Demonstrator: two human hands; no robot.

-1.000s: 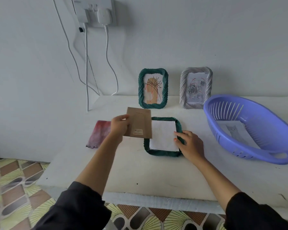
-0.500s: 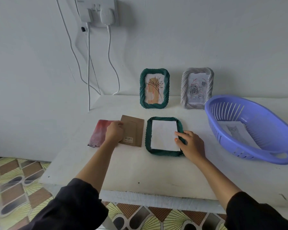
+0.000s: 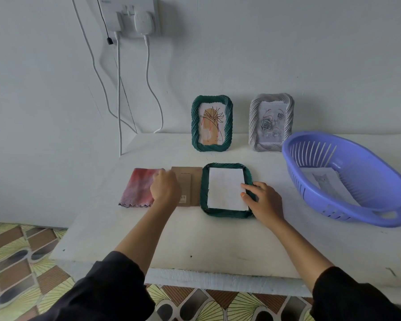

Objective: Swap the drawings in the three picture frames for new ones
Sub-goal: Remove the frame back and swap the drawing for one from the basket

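Head view. The flat frame (image 3: 226, 190) lies face down on the table (image 3: 218, 239), its long axis running away from the person, and serves as the landmark for everything else. A white sheet (image 3: 226, 188) fills its opening, back side up. The right hand (image 3: 263, 203) is the nearer one: it rests on the frame's right rim with the fingers (image 3: 247, 186) spread flat, their tips reaching onto the sheet's right edge, gripping nothing. The sheet thus lies just left of that hand, under its fingertips.

Left of the frame, touching or nearly touching its left rim, lies the brown backing (image 3: 190, 186). The left hand (image 3: 164, 188) sits over the backing's left part, loosely curled; whether it pinches the board or only rests on it I cannot tell, as the hand is blurred. Further left lies a pink cloth (image 3: 138, 187), partly under that hand.

Behind the frame two frames stand against the wall: a green frame (image 3: 211, 123) directly behind, a grey frame (image 3: 271, 122) behind and to the right. Right of the frame, well apart, is the blue basket (image 3: 329, 212), holding a drawing (image 3: 326, 184).

The next move likely turns on lifting the sheet out; the right hand is best placed, while the left must cross the backing to help.
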